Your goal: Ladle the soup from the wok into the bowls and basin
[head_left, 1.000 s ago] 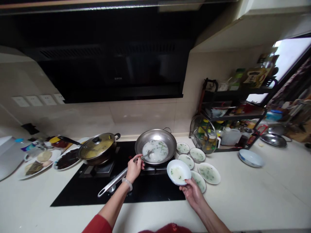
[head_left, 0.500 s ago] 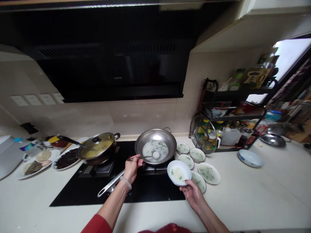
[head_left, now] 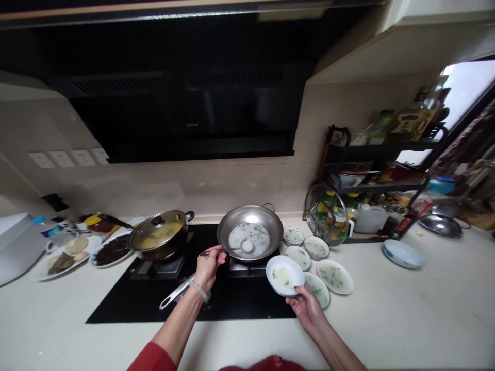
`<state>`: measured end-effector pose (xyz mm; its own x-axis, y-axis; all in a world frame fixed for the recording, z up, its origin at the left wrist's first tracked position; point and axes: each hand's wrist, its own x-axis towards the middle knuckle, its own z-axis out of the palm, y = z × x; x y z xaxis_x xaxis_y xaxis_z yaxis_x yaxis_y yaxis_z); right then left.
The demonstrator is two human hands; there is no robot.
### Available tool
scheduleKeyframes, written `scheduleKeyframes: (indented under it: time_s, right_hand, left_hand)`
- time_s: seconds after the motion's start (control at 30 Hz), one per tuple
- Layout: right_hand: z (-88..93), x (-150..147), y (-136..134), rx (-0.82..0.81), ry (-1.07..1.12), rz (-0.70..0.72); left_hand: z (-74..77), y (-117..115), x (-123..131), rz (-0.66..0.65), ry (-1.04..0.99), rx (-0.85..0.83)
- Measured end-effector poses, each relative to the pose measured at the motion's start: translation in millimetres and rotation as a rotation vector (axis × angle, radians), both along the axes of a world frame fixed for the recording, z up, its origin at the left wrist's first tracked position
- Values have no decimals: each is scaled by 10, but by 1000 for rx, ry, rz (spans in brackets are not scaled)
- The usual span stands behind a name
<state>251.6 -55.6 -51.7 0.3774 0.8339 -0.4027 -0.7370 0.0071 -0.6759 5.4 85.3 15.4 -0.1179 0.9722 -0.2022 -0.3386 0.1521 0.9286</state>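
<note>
My left hand (head_left: pixel 208 265) grips the handle of a metal ladle (head_left: pixel 237 248). The ladle's bowl, full of white soup, sits just above the soup in the steel wok (head_left: pixel 249 230) on the black cooktop (head_left: pixel 232 301). My right hand (head_left: pixel 306 307) holds a white bowl (head_left: pixel 285 274) by its near rim, tilted toward the wok and just right of it. A little soup with green bits lies in the bowl.
Several filled small bowls (head_left: pixel 334 276) stand right of the wok. A lidded pan (head_left: pixel 158 235) sits on the left burner, with plates of food (head_left: pixel 64 257) beyond it. At the right stand a loose glass lid (head_left: pixel 324 214), a black rack (head_left: pixel 373 180) and a blue-white dish (head_left: pixel 402 253).
The ladle has come up out of the soup, filled and held level over the wok. The bowl in my right hand has barely moved. The view has shifted slightly.
</note>
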Motion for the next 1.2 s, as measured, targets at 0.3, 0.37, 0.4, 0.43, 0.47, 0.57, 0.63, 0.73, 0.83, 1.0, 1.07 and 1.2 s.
scheduleKeyframes:
  time_s: [0.3, 0.37, 0.4, 0.43, 0.47, 0.57, 0.63, 0.73, 0.83, 1.0, 1.07, 1.2]
  right_hand:
    - [31, -22, -15, 1, 2, 12]
    - [39, -27, -21, 0, 4, 15]
    - [41, -29, -24, -1, 3, 15]
    - [43, -30, -26, -1, 2, 13]
    - [43, -31, -29, -1, 1, 14]
    - [41, -34, -35, -1, 0, 17]
    - [41, -35, -40, 0, 2, 15]
    - [42, -36, -48, -1, 5, 13]
    - [43, -36, -53, 3, 6, 18]
    - [47, -31, -54, -3, 4, 16]
    - [49, -29, -54, -1, 3, 18]
    - [37, -28, -52, -2, 9, 18]
  left_hand:
    - [22, -29, -53, 3, 5, 5]
    - [32, -37, -58, 6, 7, 7]
    - [39, -41, -60, 6, 8, 7]
    - [46, -46, -61, 7, 8, 6]
    - [54, -50, -62, 7, 7, 5]
    - [75, -64, -65, 13, 4, 2]
    - [85, -74, -65, 12, 11, 7]
    - [97, -91, -60, 19, 53, 32]
    - [101, -104, -55, 27, 87, 55]
    - [100, -108, -57, 26, 73, 41]
    - [107, -110, -58, 23, 50, 30]
    - [149, -131, -44, 6, 17, 27]
